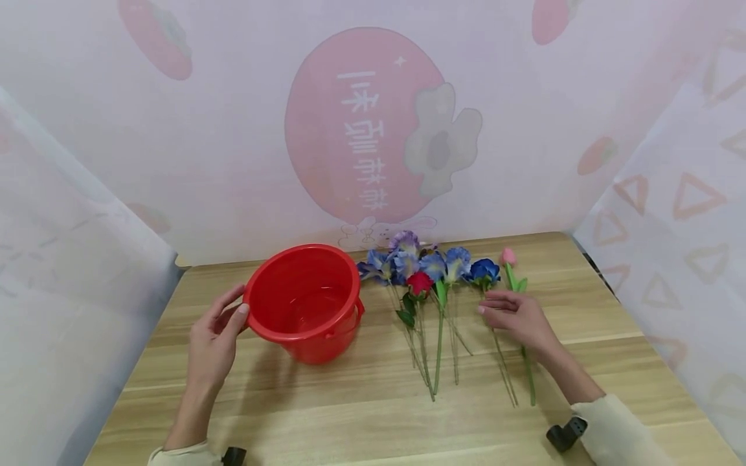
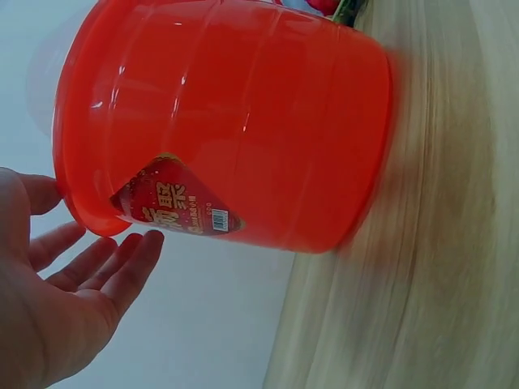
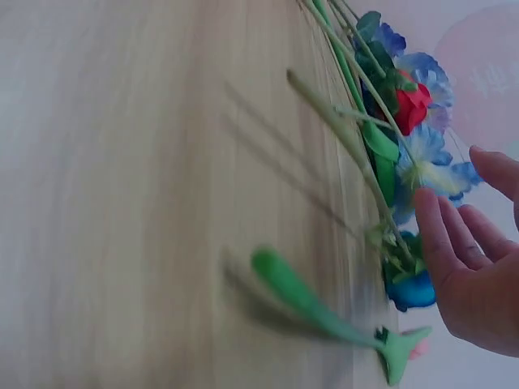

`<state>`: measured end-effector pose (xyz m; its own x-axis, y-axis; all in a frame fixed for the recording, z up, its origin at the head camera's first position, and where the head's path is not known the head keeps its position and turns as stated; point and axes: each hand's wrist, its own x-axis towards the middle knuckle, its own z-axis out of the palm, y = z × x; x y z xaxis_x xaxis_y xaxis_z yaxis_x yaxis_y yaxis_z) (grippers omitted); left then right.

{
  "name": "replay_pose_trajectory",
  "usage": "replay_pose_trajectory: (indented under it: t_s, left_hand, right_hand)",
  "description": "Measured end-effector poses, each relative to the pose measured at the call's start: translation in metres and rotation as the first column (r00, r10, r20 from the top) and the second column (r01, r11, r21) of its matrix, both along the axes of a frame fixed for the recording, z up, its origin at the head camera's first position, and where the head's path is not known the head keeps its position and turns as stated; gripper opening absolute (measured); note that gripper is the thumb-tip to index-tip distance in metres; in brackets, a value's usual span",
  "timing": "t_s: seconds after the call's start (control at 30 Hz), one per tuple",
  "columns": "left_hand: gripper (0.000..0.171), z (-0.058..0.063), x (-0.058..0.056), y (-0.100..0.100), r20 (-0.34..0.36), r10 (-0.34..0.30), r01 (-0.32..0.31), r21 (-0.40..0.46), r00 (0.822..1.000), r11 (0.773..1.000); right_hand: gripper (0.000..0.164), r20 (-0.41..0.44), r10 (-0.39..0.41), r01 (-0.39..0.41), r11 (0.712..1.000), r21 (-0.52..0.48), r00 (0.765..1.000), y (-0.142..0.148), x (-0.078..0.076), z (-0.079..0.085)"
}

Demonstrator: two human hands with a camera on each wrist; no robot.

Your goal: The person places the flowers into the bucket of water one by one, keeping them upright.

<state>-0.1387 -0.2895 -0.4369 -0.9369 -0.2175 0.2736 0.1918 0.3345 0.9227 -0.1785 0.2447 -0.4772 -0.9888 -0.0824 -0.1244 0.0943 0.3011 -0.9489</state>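
Note:
A red plastic bucket (image 1: 326,343) stands upright on the wooden table; a diamond-shaped label (image 2: 178,198) shows on its side. My left hand (image 1: 214,340) touches the rim at the bucket's left, its fingers loosely extended. Right of the bucket lie artificial flowers: several blue-purple blooms (image 1: 406,264), a red rose (image 1: 419,283), a blue rose (image 1: 484,272) and a pink tulip (image 1: 509,257). Over the stems of the blue rose and tulip hovers my right hand (image 1: 519,319), fingers nearly straight and holding nothing. In the right wrist view this hand (image 3: 478,275) is beside the blue rose (image 3: 412,290).
A pale printed backdrop (image 1: 233,162) rises behind the table, with side panels at left and right. The flower stems point towards the front of the wooden table (image 1: 361,421). Small black devices (image 1: 566,433) sit at both wrists.

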Motion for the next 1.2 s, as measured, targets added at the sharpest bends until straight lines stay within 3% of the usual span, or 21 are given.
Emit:
replay_pose_trajectory:
  t_s: [0.13,0.37,0.67,1.03,1.2]
  left_hand:
    - [0.048,-0.001,0.001,-0.001,0.023,-0.011,0.010,0.063,1.000,0.998]
    - [0.049,-0.004,0.000,-0.001,0.035,-0.018,0.016,0.069,0.999,0.997]
    - [0.048,-0.005,-0.001,-0.001,0.031,-0.030,0.026,0.101,0.999,0.995]
    - [0.047,-0.004,0.000,0.000,0.017,-0.023,0.022,0.085,1.000,0.996]
    - [0.048,-0.003,0.002,0.000,0.008,-0.032,0.031,0.091,0.999,0.995]
  right_hand:
    - [0.063,0.020,0.025,-0.025,0.999,-0.027,0.999,-0.010,-0.007,-0.004]
    - [0.059,0.070,0.052,-0.043,0.991,-0.123,0.996,-0.024,-0.021,-0.013]
    - [0.057,0.111,0.077,-0.060,0.987,-0.148,0.991,-0.038,-0.036,-0.017]
    - [0.051,0.145,0.065,-0.042,0.987,-0.155,0.987,-0.047,-0.042,-0.021]
    - [0.048,0.146,0.043,-0.017,0.985,-0.173,0.988,-0.048,-0.041,-0.015]
